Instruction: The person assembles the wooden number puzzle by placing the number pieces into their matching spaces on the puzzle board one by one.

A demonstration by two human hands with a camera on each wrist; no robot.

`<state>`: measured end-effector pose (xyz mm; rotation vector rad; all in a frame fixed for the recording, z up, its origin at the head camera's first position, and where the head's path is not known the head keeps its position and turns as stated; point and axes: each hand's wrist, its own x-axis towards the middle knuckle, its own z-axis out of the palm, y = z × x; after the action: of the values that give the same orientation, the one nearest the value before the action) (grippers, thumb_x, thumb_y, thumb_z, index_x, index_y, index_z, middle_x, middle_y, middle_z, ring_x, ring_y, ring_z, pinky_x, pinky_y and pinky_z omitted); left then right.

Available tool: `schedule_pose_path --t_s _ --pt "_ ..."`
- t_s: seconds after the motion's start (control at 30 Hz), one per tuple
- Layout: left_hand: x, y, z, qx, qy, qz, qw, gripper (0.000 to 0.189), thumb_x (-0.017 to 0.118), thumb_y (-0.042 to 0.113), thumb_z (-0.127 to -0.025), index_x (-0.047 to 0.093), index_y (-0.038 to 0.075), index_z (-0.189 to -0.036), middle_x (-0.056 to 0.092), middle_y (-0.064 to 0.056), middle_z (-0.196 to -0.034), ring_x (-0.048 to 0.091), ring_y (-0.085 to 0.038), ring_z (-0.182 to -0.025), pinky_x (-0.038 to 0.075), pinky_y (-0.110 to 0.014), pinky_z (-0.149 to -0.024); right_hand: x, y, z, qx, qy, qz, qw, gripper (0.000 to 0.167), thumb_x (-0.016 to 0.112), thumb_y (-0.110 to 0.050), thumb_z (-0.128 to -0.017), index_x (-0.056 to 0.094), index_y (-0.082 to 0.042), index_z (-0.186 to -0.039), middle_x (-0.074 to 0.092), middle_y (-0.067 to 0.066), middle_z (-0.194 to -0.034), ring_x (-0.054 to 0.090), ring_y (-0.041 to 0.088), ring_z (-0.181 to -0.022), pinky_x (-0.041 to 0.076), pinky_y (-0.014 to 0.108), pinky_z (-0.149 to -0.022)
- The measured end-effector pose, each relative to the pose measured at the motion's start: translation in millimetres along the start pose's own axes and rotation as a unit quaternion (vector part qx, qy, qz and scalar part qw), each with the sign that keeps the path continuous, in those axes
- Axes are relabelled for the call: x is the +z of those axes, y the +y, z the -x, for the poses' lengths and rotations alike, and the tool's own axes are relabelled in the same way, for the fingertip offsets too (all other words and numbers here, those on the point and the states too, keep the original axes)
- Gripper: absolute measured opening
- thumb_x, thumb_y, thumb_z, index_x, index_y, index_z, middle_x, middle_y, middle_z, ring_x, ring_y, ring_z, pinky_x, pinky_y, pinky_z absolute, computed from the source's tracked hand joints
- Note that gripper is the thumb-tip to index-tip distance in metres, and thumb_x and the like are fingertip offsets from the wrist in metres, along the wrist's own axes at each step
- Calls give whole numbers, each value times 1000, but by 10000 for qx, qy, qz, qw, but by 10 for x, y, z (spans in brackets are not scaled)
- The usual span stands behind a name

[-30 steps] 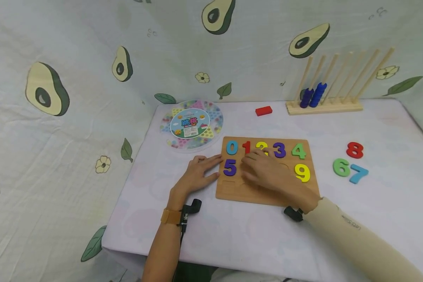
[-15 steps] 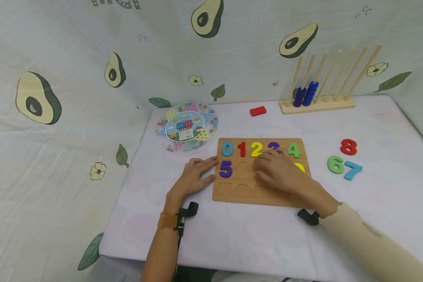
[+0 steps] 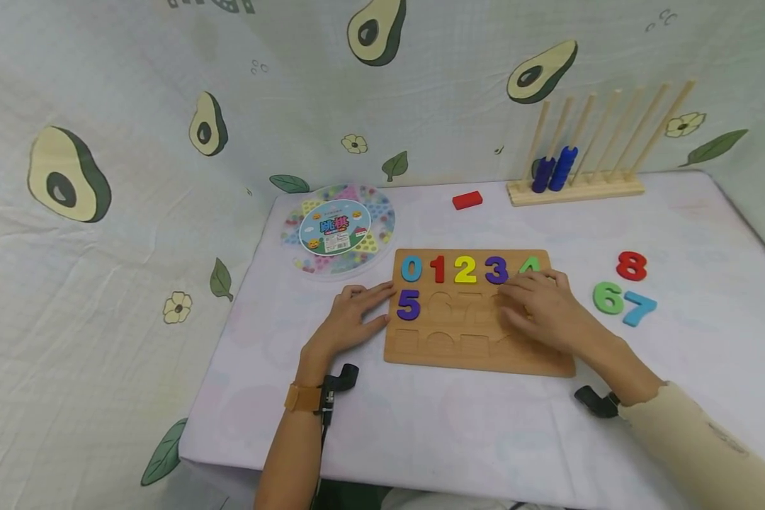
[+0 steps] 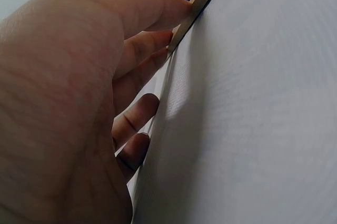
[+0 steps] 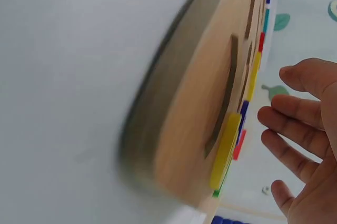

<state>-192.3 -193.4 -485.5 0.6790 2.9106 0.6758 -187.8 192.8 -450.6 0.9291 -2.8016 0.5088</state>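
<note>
Seven thick coloured numerals sit in the brown rectangular wooden board (image 3: 523, 363), mid-bench (image 3: 459, 425): blue 0 (image 3: 411, 268), red 1 (image 3: 437, 269), yellow 2 (image 3: 465, 269), purple 3 (image 3: 496, 270), green 4 (image 3: 530, 263), purple 5 (image 3: 409, 304), and a yellow piece (image 5: 226, 153) at the right (mostly behind the hand from above, plain from the right wrist). Three lie loose, right of the board: red 8 (image 3: 632, 266), green 6 (image 3: 608, 298), blue 7 (image 3: 639, 311); these, I judge, are what is left. The near row's cut-outs (image 3: 474, 345) show bare, their full count hidden. The left hand's (image 3: 350, 319) outstretched fingers touch the board's left edge; the right hand's (image 3: 542, 308) loosely bent fingers hang over its right part, gripping nothing. Far side: one red block (image 3: 467, 200), one transparent round box (image 3: 335, 227), one pale wooden stand (image 3: 567, 197) with seven pegs (image 3: 662, 127) and two blue bead stacks (image 3: 562, 170).
</note>
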Motion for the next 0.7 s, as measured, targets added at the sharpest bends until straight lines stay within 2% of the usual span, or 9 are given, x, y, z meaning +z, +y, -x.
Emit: schedule_pose_path --t_s 0.27,0.47,0.7 --pt "-8 1 7 -2 -4 16 10000 56 53 50 -100 42 35 -153 35 19 -157 33 -25 -130 28 -48 -102 -88 160 132 645 -285 65 9975 33 73 -24 -92 70 -7 -120 65 16 -125 44 40 -126 18 65 -104" --pt "-27 12 10 -24 38 73 10000 56 54 50 -100 43 34 -153 36 18 -157 33 -26 -130 28 -48 -102 -137 294 185 824 -370 181 9957 34 72 -22 -92 69 -3 -120 64 19 -125 43 43 -127 17 67 -102" --pt "-17 -4 16 68 24 77 9999 56 54 48 -100 44 32 -153 36 16 -157 34 -27 -130 28 -49 -102 -190 437 316 959 -240 301 9946 37 76 -21 -87 68 -3 -118 64 22 -123 44 44 -124 19 68 -100"
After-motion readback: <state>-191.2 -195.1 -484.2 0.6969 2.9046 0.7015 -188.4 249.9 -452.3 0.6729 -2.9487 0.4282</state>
